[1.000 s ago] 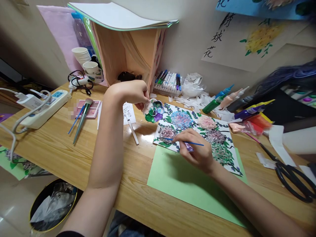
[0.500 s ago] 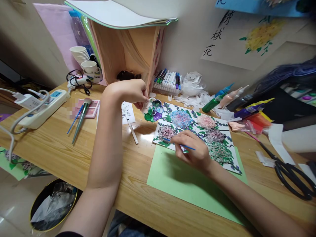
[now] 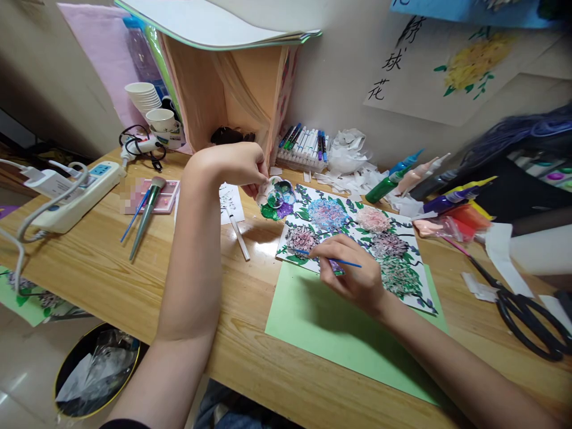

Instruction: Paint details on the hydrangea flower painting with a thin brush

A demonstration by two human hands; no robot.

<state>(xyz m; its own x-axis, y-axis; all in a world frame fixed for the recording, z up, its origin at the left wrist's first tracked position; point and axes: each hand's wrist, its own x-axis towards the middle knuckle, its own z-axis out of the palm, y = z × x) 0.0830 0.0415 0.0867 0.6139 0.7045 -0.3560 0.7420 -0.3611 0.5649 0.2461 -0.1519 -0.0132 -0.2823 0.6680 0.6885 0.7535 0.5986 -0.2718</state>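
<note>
My right hand pinches a thin blue paintbrush over the lower left part of a floral painting. The brush tip is at the dark pink flower; I cannot tell whether it touches. Blue, pink, dark and green textured blooms with leaves cover the white sheet, which lies partly on a pale green sheet. My left hand, bent at the wrist, grips the edge of a small round paint palette with green, purple and white paint, held beside the painting's upper left corner.
Left of my forearm lie a makeup brush, a pink palette case and a power strip. Paint bottles, crumpled tissue and markers line the back. Black scissors rest at right. A bin stands below the table.
The blue paintbrush lies at a slightly flatter angle in my right hand, which has shifted a little to the right. My left hand and the palette stay in place.
</note>
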